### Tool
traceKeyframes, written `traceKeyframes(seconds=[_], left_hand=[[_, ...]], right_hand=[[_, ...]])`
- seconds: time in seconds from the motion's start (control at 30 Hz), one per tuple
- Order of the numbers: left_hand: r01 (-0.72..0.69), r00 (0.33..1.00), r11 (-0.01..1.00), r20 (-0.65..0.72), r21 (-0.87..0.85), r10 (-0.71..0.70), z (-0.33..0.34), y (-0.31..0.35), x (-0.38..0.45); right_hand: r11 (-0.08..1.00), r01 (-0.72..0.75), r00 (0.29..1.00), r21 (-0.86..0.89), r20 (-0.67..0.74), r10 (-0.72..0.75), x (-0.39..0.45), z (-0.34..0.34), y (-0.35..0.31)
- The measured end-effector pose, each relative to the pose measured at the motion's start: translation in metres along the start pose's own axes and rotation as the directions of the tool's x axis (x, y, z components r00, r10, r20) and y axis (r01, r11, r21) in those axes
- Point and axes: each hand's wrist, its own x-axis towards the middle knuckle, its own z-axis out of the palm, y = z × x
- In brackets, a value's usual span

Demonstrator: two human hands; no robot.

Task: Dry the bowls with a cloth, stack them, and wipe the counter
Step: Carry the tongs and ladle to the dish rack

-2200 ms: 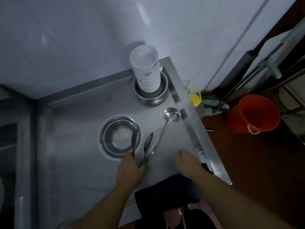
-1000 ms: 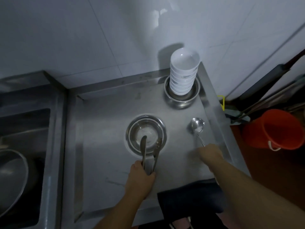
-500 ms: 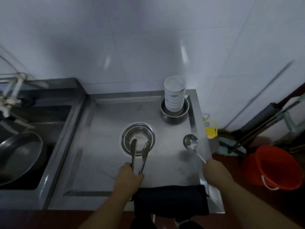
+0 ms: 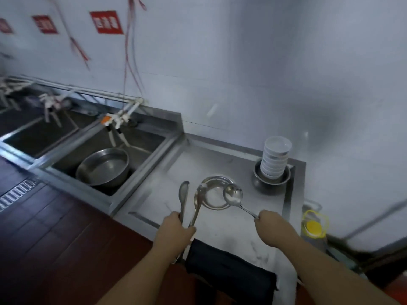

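A stack of several white bowls (image 4: 275,159) stands in a steel bowl (image 4: 272,183) at the back right of the steel counter (image 4: 171,170). A shallow steel bowl (image 4: 214,198) sits mid-counter. My left hand (image 4: 176,230) grips metal tongs (image 4: 189,201), their tips lifted just left of that bowl. My right hand (image 4: 272,225) holds the handle of a steel ladle (image 4: 234,195), whose cup hovers over the shallow bowl's right rim. A dark cloth (image 4: 229,269) hangs over the counter's front edge between my arms.
Left of the counter is a sink (image 4: 141,150) holding a large steel basin (image 4: 103,167), with taps (image 4: 116,122) above. More sinks run further left. A yellow-capped bottle (image 4: 313,227) stands off the counter's right edge. The floor (image 4: 44,227) is dark red.
The view has swung left and up, bringing the sinks into sight. Both hands lifted their utensils off the counter; the ladle's cup moved left over the shallow bowl.
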Motion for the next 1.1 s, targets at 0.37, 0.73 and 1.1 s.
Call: traceKeyframes(seconds=[0.37, 0.73, 1.1], left_hand=[[0.088, 0.966, 0.984, -0.228, -0.155, -0.122, -0.090, -0.077, -0.064], [0.243, 0.903, 0.937, -0.294, -0.252, -0.313, -0.147, -0.197, -0.166], [0.426, 0.706, 0.803, -0.402, -0.417, -0.583, -0.178, -0.289, -0.280]], right_hand=[[0.911, 0.330, 0.944, -0.247, 0.072, -0.322, -0.048, -0.008, -0.143], [0.812, 0.518, 0.855, -0.269, 0.132, -0.502, -0.149, 0.065, -0.255], [0.606, 0.775, 0.631, -0.181, 0.288, -0.720, -0.212, 0.135, -0.342]])
